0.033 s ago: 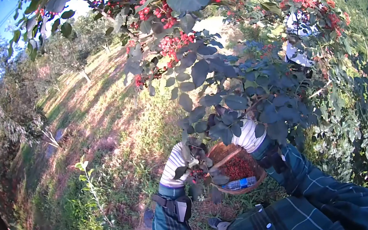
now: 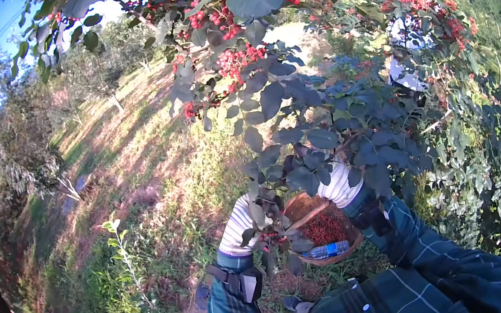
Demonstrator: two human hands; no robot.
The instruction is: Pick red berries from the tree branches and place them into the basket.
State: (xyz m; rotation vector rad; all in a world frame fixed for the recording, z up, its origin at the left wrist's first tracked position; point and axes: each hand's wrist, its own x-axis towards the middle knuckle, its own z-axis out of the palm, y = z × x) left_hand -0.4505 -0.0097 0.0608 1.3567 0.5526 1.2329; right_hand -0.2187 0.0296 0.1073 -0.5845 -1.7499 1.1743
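Observation:
My left hand (image 2: 237, 227), in a white striped glove, reaches up among dark green leaves (image 2: 381, 155) of a berry-bearing branch. My right hand (image 2: 340, 185), gloved alike, is raised into the same foliage from the other side. Leaves cover the fingers of both hands, so what they hold cannot be made out. A few red berries (image 2: 270, 237) show beside my left hand. Below and between the hands is a round wicker basket (image 2: 297, 203) with a handle across it. Loose red berries (image 2: 324, 228) fill part of it, and a plastic bottle with a blue label (image 2: 328, 250) lies at its near side.
Thick red berry clusters (image 2: 241, 63) hang from branches above my hands. More berry-laden bushes (image 2: 495, 170) crowd the right side. A leafy sapling (image 2: 123, 255) grows at the left. Behind it a grassy slope (image 2: 147, 127) carries several trees.
Leaves beside my left hand have shifted a little. Both arms and the basket stay almost where they were.

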